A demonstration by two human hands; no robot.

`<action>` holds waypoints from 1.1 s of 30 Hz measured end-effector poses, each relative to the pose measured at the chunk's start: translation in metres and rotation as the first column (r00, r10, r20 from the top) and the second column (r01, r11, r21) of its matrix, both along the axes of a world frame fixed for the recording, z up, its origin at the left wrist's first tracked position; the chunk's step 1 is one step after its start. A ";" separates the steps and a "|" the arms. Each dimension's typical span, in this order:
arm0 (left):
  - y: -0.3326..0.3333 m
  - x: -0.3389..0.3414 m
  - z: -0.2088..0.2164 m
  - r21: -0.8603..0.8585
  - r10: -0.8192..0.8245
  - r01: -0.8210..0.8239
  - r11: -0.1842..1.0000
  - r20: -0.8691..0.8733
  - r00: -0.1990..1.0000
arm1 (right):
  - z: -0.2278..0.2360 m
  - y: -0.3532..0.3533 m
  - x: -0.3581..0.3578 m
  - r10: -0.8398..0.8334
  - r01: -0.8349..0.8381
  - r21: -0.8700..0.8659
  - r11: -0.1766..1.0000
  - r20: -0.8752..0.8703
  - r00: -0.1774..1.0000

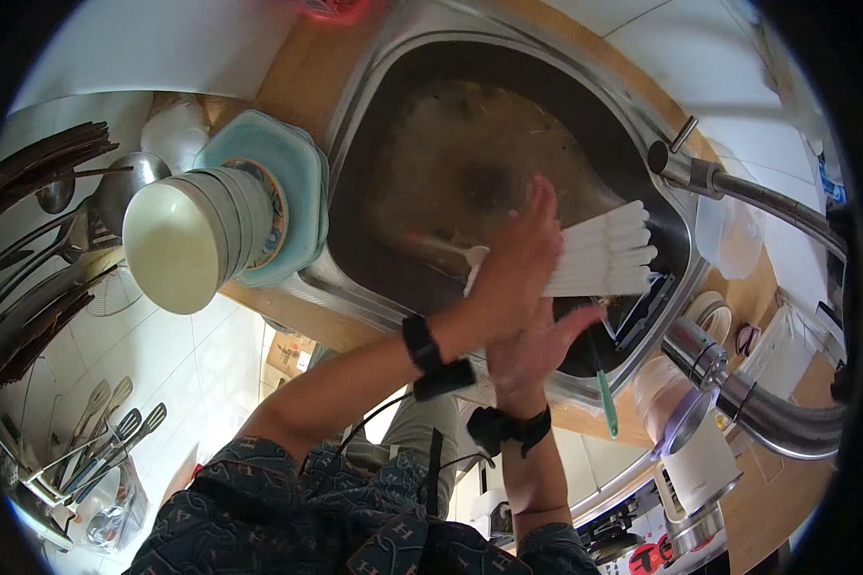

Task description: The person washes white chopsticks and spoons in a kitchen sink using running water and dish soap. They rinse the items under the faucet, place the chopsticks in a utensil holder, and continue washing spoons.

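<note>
Head view: found open room ahead of the fingertips, over murky water (470, 139) in a steel sink (340, 294); noted a tap (686, 172) off to the fingers' right and stacked bowls (177, 249) well to their left. Observed a white ribbed object (602, 259) just right of the left fingers, fan-like, scalloped along its outer edge. Recorded the left hand (523, 259) straight-fingered, digits close together, crossing over the right hand (527, 353), thumb out rightward. Cannot tell the grip of the right fingers, hidden from sight.
</note>
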State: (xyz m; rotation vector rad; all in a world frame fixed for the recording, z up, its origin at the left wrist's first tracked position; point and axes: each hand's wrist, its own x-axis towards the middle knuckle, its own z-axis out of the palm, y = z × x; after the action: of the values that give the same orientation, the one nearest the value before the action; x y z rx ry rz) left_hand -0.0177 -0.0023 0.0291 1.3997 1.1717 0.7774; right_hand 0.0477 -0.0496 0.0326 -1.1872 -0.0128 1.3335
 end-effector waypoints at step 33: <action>-0.027 -0.028 -0.027 -0.664 0.358 0.221 0.714 0.617 0.701 | -0.012 0.011 0.017 -0.025 0.037 0.064 0.997 -0.172 0.985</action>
State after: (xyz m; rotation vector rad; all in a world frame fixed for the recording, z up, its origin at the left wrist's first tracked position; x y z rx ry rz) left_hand -0.0453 -0.0297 0.0024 0.3055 0.7417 0.7133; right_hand 0.0642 -0.0390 0.0204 -1.0094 0.0838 1.3930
